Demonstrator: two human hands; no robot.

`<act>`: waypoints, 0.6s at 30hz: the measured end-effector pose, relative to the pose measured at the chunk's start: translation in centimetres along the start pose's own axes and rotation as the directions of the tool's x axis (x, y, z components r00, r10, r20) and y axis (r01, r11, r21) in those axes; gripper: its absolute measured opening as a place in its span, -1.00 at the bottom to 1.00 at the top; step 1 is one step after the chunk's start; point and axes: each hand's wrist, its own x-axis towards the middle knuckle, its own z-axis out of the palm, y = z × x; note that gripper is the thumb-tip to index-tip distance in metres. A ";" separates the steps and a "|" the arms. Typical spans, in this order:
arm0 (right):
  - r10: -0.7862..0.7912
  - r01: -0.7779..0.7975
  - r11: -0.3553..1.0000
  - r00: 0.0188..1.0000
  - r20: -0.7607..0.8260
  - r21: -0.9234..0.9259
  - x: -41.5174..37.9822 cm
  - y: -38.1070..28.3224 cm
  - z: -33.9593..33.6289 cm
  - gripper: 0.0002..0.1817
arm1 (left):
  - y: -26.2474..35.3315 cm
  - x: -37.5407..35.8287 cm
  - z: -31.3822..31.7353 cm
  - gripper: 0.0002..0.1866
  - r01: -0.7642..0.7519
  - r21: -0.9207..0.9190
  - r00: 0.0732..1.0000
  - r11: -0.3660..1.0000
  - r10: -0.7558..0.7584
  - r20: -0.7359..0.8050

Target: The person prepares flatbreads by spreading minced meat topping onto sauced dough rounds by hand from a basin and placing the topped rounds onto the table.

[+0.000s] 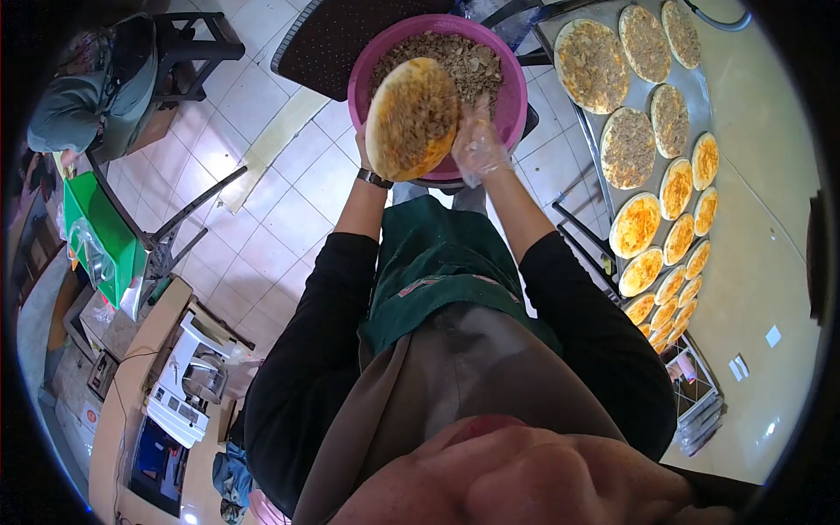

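Note:
A round flatbread with an orange-brown coating and a crumbly brown topping is tilted up over a pink tub. My left hand, with a dark watch at the wrist, grips the bread at its left edge; most of its fingers are hidden behind the bread. Beside the bread's right edge is my right hand in a clear plastic glove. Its fingers stretch out over the tub's edge of loose brown crumbly filling, slightly blurred, and I see nothing held in them.
At the right, a metal table bears several round breads, some topped with crumbly filling, others only coated orange. A dark chair stands left of the tub. Another person sits at the far left near a green box.

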 end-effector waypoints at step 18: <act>-0.214 0.124 -0.798 0.856 0.470 -0.590 8.2 6.2 -7.2 -0.50 | 3.0 -3.3 -1.4 -0.43 -0.059 0.059 0.991 0.996 0.066 -0.114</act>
